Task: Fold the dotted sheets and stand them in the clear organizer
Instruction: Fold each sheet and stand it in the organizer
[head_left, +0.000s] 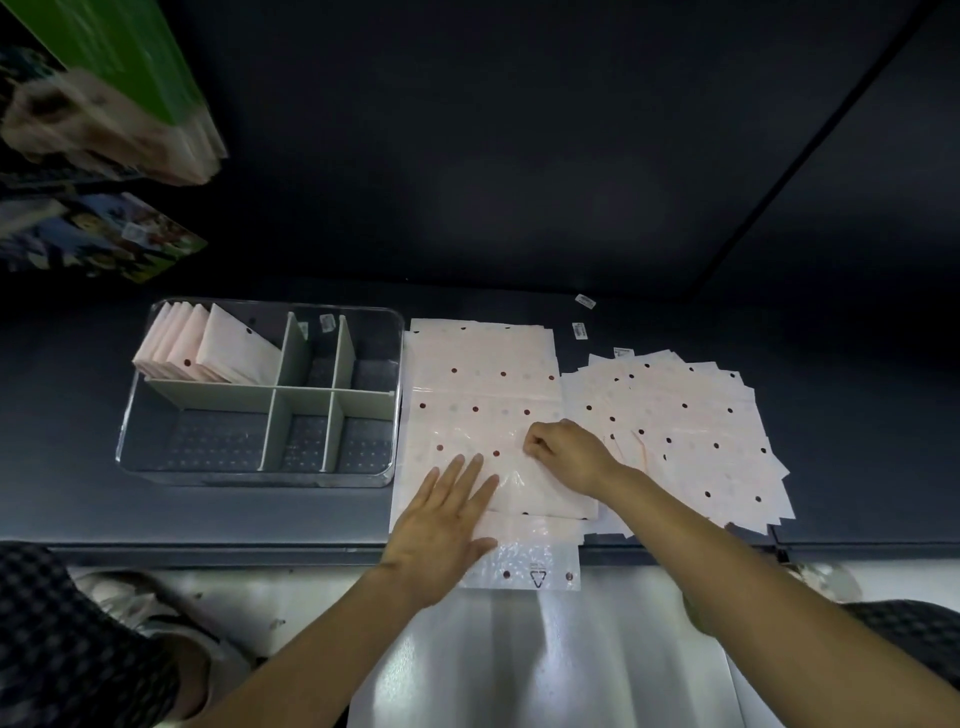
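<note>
A pale pink dotted sheet (483, 384) lies flat on the dark shelf, its near part folded up over itself. My left hand (447, 519) presses flat on the folded part, fingers spread. My right hand (566, 454) pinches the fold's upper right corner with curled fingers. The sheet's near end (524, 566), clear with two dots and a triangle mark, hangs over the shelf edge. To the left stands the clear organizer (130, 415) with grey dividers. Several folded dotted sheets (208, 345) stand leaning in its back left compartment.
A loose spread pile of dotted sheets (696, 436) lies to the right of the working sheet. Small white labels (585, 301) sit on the shelf behind. Boxed goods (104, 98) hang at the upper left. The shelf edge (260, 551) runs in front.
</note>
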